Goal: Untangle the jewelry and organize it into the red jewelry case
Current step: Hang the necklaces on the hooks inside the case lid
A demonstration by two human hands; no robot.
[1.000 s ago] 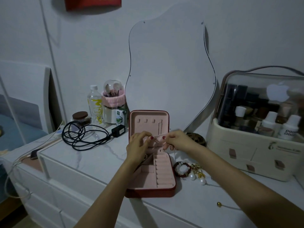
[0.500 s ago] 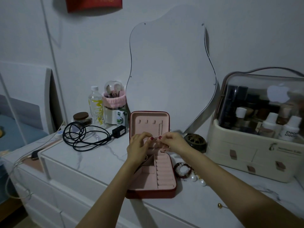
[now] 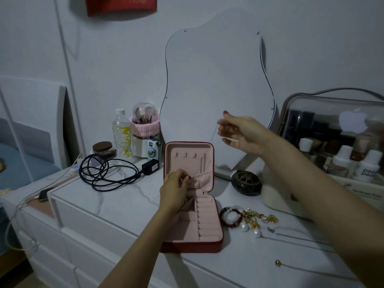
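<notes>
While the case (image 3: 192, 196) is sitting open on the bench (image 3: 116, 200), these are showing:
Right hand (image 3: 241, 129): now raised well above the case, away from the left; fingers pinching a thin chain (image 3: 204, 156).
Left hand (image 3: 175, 187): staying at the lid pocket, fingers pinching the chain's lower end.
Chain: stretching taut between both hands.
Jewelry pile (image 3: 247, 218): lying just right of the case.

Dim bluish light, soft focus, edges bowed.
</notes>
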